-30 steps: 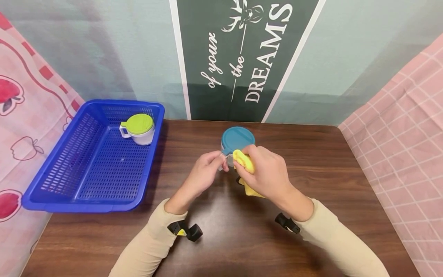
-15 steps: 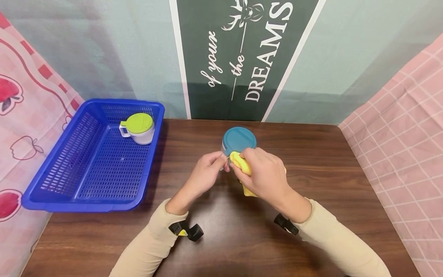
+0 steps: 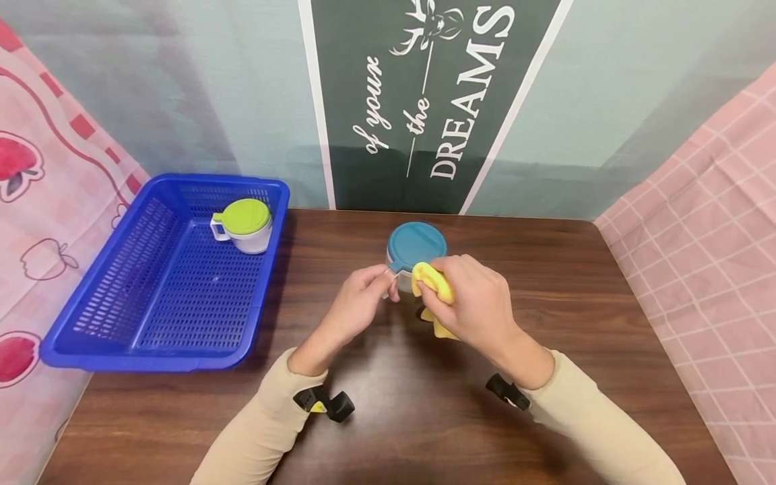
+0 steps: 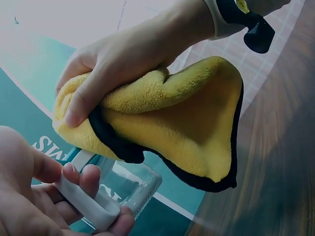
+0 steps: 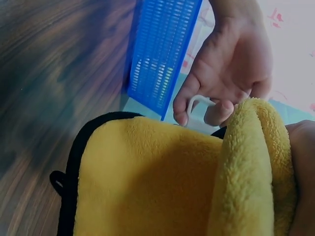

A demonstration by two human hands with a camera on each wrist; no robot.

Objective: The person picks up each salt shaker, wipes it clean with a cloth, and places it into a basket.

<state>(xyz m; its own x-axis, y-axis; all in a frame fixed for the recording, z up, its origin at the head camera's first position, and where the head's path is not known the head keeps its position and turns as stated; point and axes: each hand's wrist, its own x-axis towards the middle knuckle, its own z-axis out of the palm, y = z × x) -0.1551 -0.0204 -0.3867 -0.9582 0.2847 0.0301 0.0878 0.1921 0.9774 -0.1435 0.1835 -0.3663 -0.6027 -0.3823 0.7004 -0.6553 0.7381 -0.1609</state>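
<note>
A clear jar [image 4: 135, 184] with a round blue lid [image 3: 417, 244] and a side handle [image 4: 86, 199] is in the middle of the head view. My left hand [image 3: 358, 301] grips the handle between thumb and fingers. Bunched in my right hand [image 3: 475, 296] is a yellow cloth [image 3: 434, 283] with black edging, held close against the near side of the jar. In the left wrist view the cloth's loose part hangs beside the jar. The right wrist view is mostly filled by the cloth, which hides the jar there.
On the left of the brown wooden table [image 3: 400, 431] stands a blue plastic basket [image 3: 257, 316]. Inside its far right corner sits a white jar with a green lid [image 3: 245, 217]. Fabric backdrops [image 3: 242, 87] rise behind the table and at both sides.
My right hand with the cloth has shifted slightly right and away from the handle, after moving a little left before. The left hand keeps its grip; the jar has barely moved.
</note>
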